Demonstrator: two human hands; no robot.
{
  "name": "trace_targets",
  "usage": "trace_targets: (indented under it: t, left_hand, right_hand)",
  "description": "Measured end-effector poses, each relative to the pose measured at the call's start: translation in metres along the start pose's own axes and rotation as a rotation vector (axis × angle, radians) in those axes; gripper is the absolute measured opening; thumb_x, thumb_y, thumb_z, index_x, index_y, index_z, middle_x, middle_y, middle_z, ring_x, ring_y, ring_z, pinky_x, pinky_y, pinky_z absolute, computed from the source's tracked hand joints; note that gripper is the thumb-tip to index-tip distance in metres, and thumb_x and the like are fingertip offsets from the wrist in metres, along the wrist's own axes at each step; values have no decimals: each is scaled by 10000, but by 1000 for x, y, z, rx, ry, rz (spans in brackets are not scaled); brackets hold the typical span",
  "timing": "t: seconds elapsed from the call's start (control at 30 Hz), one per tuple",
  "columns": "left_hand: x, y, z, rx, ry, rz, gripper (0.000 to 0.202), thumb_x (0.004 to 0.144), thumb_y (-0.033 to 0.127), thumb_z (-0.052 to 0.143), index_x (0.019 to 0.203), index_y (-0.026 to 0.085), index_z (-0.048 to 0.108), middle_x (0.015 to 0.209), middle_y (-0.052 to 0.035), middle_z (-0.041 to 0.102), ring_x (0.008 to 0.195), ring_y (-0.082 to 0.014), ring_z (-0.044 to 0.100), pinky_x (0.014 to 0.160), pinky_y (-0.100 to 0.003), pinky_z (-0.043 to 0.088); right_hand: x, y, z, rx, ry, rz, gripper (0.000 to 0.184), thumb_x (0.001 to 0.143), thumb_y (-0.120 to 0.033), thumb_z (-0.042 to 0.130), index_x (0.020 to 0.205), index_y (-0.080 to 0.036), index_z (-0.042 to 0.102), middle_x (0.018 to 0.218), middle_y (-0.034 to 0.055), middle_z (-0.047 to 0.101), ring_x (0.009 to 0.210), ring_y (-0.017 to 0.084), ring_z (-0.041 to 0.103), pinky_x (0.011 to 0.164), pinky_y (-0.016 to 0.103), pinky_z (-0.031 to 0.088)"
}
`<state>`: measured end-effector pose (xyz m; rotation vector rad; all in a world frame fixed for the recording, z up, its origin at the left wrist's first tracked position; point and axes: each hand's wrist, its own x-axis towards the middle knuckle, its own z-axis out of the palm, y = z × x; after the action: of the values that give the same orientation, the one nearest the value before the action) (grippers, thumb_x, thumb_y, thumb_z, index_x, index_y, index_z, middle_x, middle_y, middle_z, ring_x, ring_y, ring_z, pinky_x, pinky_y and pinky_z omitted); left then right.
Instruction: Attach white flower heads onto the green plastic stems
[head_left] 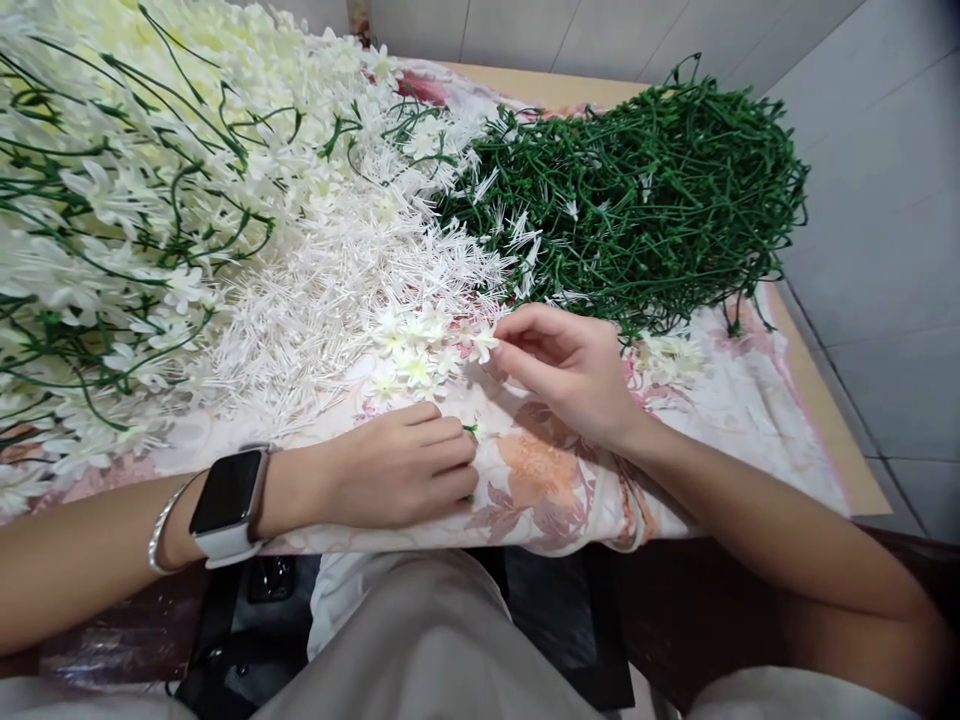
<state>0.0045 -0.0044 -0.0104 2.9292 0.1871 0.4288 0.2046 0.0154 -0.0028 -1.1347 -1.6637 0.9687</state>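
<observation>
My right hand (pixel 566 370) pinches a small white artificial flower (pixel 482 343) between thumb and index finger, at the edge of a little group of loose flowers (pixel 416 350). Low over the cloth's front edge, my left hand (pixel 405 465) is closed in a loose fist. Bits of a green plastic stem (pixel 471 431) poke out by its fingers; the rest of that stem is hidden. Beyond both hands lies a heap of thin white stamen pieces (pixel 315 310). Behind my right hand rises a thick pile of green plastic stems (pixel 645 200).
A large mound of white flowers on green stems (pixel 112 230) fills the left side. More loose blossoms (pixel 667 355) lie right of my right hand. The floral cloth (pixel 750 400) covers a wooden table (pixel 832 430), with a tiled wall (pixel 892 240) at the right.
</observation>
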Motion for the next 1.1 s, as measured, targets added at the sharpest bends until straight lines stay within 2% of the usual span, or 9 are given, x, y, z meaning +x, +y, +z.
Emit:
trace_targets:
  t: [0.1, 0.2, 0.27, 0.3, 0.43, 0.7, 0.87, 1.1]
  left_hand:
    - [0, -5, 0, -63, 78, -131, 261, 942, 196, 384, 779, 159, 584, 694, -6, 604, 639, -125, 514, 628, -267, 362]
    - [0, -8, -4, -243, 208, -407, 319, 967, 278, 348, 792, 149, 581, 629, 7, 586, 606, -101, 530, 625, -220, 391]
    - [1, -9, -6, -329, 226, -556, 353, 972, 311, 326, 779, 147, 571, 597, 18, 563, 569, -87, 520, 584, -193, 387]
    - [2, -9, -7, -345, 221, -586, 368, 974, 319, 316, 758, 148, 561, 581, 23, 546, 552, -84, 510, 562, -187, 378]
    - [4, -9, -7, -294, 207, -556, 428, 973, 360, 296, 635, 158, 464, 548, 30, 482, 518, -82, 463, 525, -181, 346]
    - [2, -12, -3, -221, 215, -488, 380, 978, 346, 280, 686, 168, 446, 593, 28, 485, 556, -92, 462, 550, -181, 346]
    - [-1, -12, 3, -162, 215, -454, 387, 976, 353, 283, 657, 176, 413, 582, 25, 467, 556, -107, 451, 555, -204, 342]
    - [-3, -12, 5, -184, 171, -429, 387, 976, 359, 275, 658, 178, 400, 565, 30, 465, 540, -111, 446, 571, -216, 340]
  right_hand:
    - [-1, 1, -2, 8, -1, -22, 95, 760, -73, 582, 740, -166, 588, 662, -28, 570, 560, 64, 508, 497, 193, 408]
    - [-3, -1, -5, -19, -32, -108, 99, 775, -82, 577, 755, -178, 585, 677, -15, 577, 573, 78, 518, 513, 216, 420]
    - [-6, -3, -6, -47, -74, -205, 107, 777, -77, 577, 765, -183, 583, 692, -7, 583, 596, 88, 525, 549, 236, 434]
    - [-8, -5, -6, -55, -98, -257, 116, 774, -69, 578, 771, -184, 582, 699, -4, 585, 610, 93, 530, 567, 243, 440]
    - [-13, -13, -4, -107, -170, -393, 131, 774, -50, 565, 783, -180, 573, 684, 1, 563, 626, 100, 526, 584, 248, 440]
    - [-12, -15, -2, -254, -261, -448, 92, 842, -99, 511, 789, -153, 563, 672, 25, 570, 618, 98, 510, 582, 238, 426]
    - [-12, -15, -2, -296, -267, -492, 105, 863, -110, 485, 803, -160, 555, 681, 20, 579, 629, 94, 516, 588, 229, 438]
    - [-12, -18, -5, -410, -308, -519, 135, 886, -116, 465, 832, -155, 582, 755, 50, 594, 706, 110, 554, 629, 231, 456]
